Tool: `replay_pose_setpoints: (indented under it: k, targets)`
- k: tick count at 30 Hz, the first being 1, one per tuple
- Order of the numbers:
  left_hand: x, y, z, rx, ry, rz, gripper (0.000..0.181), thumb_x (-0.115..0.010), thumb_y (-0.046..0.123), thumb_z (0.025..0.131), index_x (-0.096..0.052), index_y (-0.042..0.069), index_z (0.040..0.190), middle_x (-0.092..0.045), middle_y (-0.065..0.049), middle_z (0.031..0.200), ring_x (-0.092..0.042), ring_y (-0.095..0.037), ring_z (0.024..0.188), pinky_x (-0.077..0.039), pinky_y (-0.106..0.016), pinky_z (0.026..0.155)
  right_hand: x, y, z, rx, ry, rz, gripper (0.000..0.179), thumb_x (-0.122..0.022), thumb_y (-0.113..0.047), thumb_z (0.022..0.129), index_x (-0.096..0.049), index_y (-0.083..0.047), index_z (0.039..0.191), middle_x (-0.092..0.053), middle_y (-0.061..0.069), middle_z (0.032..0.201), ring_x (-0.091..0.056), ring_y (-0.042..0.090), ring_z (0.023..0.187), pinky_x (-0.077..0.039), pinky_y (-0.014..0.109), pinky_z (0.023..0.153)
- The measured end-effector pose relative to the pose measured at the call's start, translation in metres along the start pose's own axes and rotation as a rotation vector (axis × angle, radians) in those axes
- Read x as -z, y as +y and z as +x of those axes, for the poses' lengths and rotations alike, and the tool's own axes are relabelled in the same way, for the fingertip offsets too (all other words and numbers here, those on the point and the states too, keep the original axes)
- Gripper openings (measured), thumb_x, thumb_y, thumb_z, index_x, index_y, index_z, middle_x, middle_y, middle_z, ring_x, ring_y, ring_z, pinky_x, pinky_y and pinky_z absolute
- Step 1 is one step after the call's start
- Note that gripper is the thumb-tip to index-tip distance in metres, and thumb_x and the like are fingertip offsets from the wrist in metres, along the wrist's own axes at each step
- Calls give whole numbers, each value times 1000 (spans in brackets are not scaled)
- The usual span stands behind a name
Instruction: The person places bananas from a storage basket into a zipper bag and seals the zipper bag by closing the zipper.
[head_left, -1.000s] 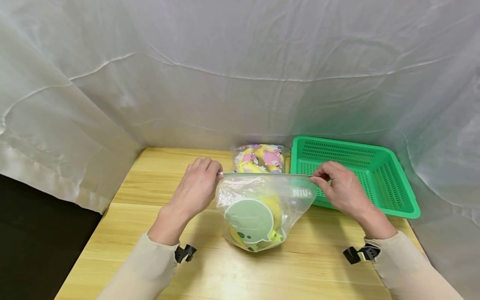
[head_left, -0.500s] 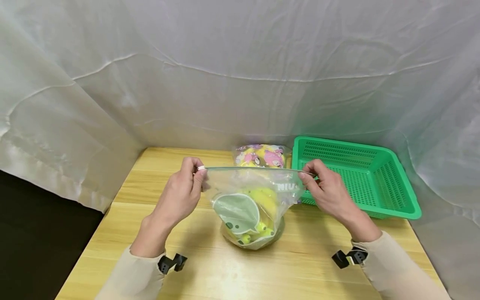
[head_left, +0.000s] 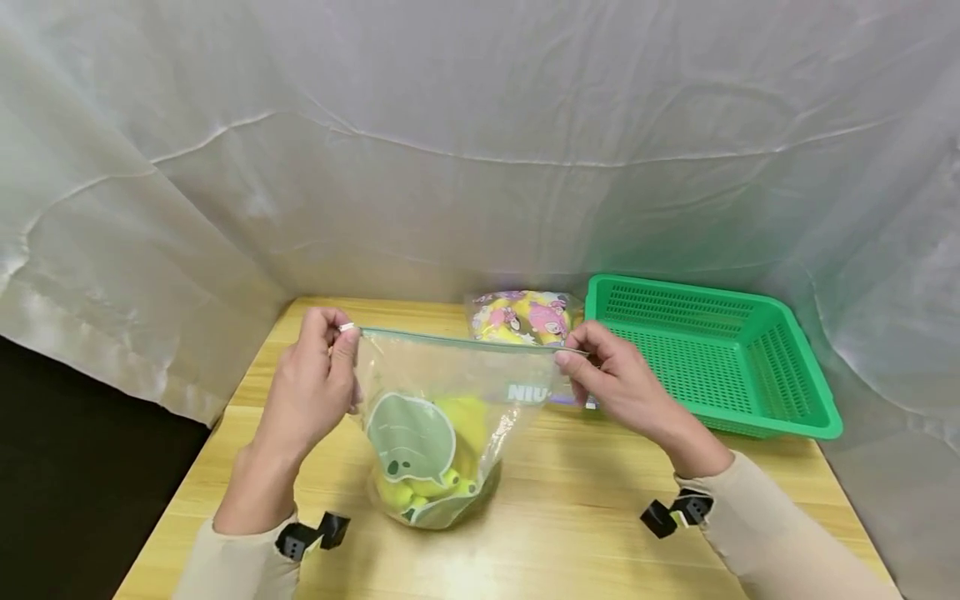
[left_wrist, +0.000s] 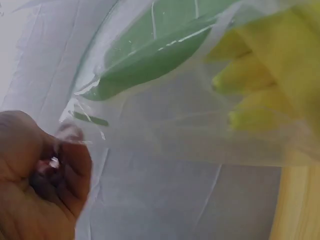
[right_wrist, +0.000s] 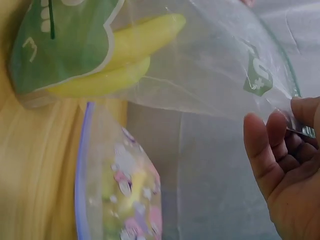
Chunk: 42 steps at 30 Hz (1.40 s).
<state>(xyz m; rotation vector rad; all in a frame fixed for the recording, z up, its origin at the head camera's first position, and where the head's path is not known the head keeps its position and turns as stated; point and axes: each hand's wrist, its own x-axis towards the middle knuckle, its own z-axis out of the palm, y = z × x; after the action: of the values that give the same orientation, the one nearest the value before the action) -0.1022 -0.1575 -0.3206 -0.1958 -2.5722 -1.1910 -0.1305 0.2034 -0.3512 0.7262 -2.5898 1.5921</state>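
Note:
A clear zip bag [head_left: 412,437] with a green printed patch hangs between the hands, its bottom close over the table. Yellow bananas [right_wrist: 145,40] show through its plastic in both wrist views. At the bag's top left corner, the left hand [head_left: 303,387] pinches the edge beside a small white slider [head_left: 347,327]. Thumb and forefinger of the right hand [head_left: 618,379] pinch the top right corner, while the other fingers bend loosely in the right wrist view. The top edge is pulled straight between them.
A second zip bag [head_left: 525,317], printed in pink and filled with yellow things, lies at the back of the wooden table [head_left: 570,517]. To its right stands a green perforated basket [head_left: 712,367]. Pale cloth [head_left: 480,167] hangs behind and at the sides.
Both hands and the bag have moved left, the left hand farther, so the hands are wider apart. The bag's top edge is stretched longer between them.

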Motion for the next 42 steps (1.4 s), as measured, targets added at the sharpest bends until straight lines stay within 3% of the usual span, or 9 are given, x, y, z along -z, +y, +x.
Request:
replay_pose_setpoints:
  k: [6,12,16,20,24,28,31,36,42]
  targets:
    - [-8,-22,33,143,32,147,34,-38,36,114,-48,7,129,-65,-12,93,-69,-27,73,-51,-46,70,-16,0,28,-151,38,91,20,-61,-24,108,-55,-5,106,-61,16,80,-66,23,60,-61,41,59]
    - [-28,-30,59,185,79,133,42,-46,32,112,-45,7,147,-61,-20,133,-61,-41,118,-49,-58,100,-27,10,60,-276,130,197,23,-58,-27,109,-53,-5,113,-63,12,92,-73,23,64,-63,44,62]
    - [-46,-17,40,70,9,246,67,-60,36,107,-33,8,161,-37,-24,162,-34,-45,150,-27,-64,123,-31,20,68,-338,162,209,24,-55,-29,110,-52,-6,115,-64,13,96,-75,25,67,-57,37,49]
    - [-69,-2,3,-74,-160,419,78,-66,51,100,-36,16,163,-21,-23,172,-12,-52,159,-6,-78,121,-32,27,70,-360,194,194,23,-54,-28,111,-52,-6,118,-66,14,96,-77,26,71,-50,30,43]
    - [-86,2,-25,-136,-266,506,85,-69,65,93,-41,23,162,-22,-22,172,-11,-55,158,-10,-86,113,-33,31,72,-363,194,190,24,-55,-23,110,-53,-4,126,-66,14,101,-77,25,76,-60,32,56]
    - [-98,-3,-33,-175,-298,545,91,-73,67,88,-41,25,162,-26,-24,170,-17,-58,156,-20,-87,110,-34,35,70,-361,181,175,33,-58,-18,108,-51,-2,136,-62,16,113,-76,30,83,-65,42,76]
    - [-100,-9,-29,-155,-300,540,93,-78,63,86,-40,24,162,-27,-25,170,-19,-58,155,-23,-86,110,-34,41,67,-324,164,39,40,-60,-21,107,-50,-3,142,-61,15,121,-75,34,92,-64,44,79]
    - [-94,-16,-15,-67,-334,495,89,-78,50,92,-35,20,164,-24,-27,170,-17,-57,156,-25,-82,113,-34,62,58,-211,162,-373,49,-62,-24,106,-51,0,146,-65,19,122,-69,36,104,-58,50,85]
    - [-101,-16,-5,21,-270,526,82,-72,34,96,-31,13,164,-25,-30,167,-23,-60,152,-25,-83,113,-44,84,44,-113,70,-651,61,-66,-27,103,-44,1,154,-59,25,143,-56,44,133,-42,60,114]
